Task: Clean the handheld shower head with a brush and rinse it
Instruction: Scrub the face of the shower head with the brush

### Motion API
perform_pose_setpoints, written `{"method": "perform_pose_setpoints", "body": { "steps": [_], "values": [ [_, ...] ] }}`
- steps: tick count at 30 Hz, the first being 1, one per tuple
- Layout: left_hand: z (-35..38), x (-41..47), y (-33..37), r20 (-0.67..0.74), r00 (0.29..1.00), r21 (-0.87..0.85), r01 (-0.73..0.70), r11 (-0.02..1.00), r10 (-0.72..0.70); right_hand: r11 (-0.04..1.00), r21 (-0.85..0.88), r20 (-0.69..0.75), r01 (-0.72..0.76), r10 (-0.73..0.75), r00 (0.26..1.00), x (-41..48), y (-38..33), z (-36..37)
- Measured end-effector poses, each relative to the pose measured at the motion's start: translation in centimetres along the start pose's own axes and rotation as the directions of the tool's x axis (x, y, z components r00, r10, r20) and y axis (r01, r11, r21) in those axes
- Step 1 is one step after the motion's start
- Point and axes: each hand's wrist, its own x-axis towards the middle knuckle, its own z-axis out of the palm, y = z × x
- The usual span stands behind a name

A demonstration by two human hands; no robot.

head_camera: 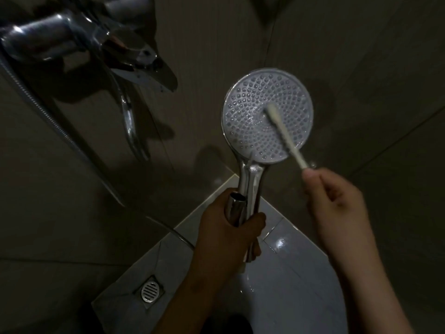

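The handheld shower head [250, 104] is round, with a grey nozzle face turned toward me and a chrome handle pointing down. My left hand [226, 227] grips that handle from below. My right hand [337, 201] pinches the end of a thin white brush [286, 136]. The brush's head lies on the nozzle face, just right of its centre. The room is dim.
A chrome mixer tap [79, 42] and its lever stick out of the wall at upper left, with a metal hose [43, 107] running down beside it. A round floor drain [150, 291] sits in the pale tiled floor at lower left. Dark tiled walls meet in a corner behind the shower head.
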Motion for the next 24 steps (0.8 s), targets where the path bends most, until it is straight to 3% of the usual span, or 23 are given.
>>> {"method": "perform_pose_setpoints", "body": {
  "steps": [3,8,10,14,16,24],
  "values": [
    [0.0,0.0,0.1,0.003,0.999,-0.006,0.043,0.999,-0.043,1.0,-0.014,-0.123,0.015,-0.017,0.992,0.6,0.4,-0.7],
    [0.0,-0.1,0.1,0.024,0.998,0.008,0.052,0.999,-0.052,0.996,0.081,-0.158,-0.035,0.048,0.986,-0.3,0.8,-0.6],
    [-0.1,-0.1,0.1,0.012,0.999,-0.002,0.044,0.999,-0.044,0.994,0.097,-0.098,-0.042,0.051,0.994,-0.9,1.2,-0.2],
    [-0.7,0.3,0.2,-0.024,1.0,-0.007,0.017,1.0,-0.017,0.994,0.045,0.196,-0.098,0.087,0.977,-2.9,1.1,0.5],
    [-1.0,0.3,0.3,-0.011,1.0,0.004,0.007,1.0,-0.007,0.995,0.001,0.248,-0.097,0.094,0.964,-3.4,0.9,0.4],
    [-1.0,0.0,0.4,0.022,1.0,-0.039,-0.004,0.999,0.005,0.999,0.011,-0.094,-0.049,0.05,0.994,-2.2,1.0,-0.9]
  ]
}}
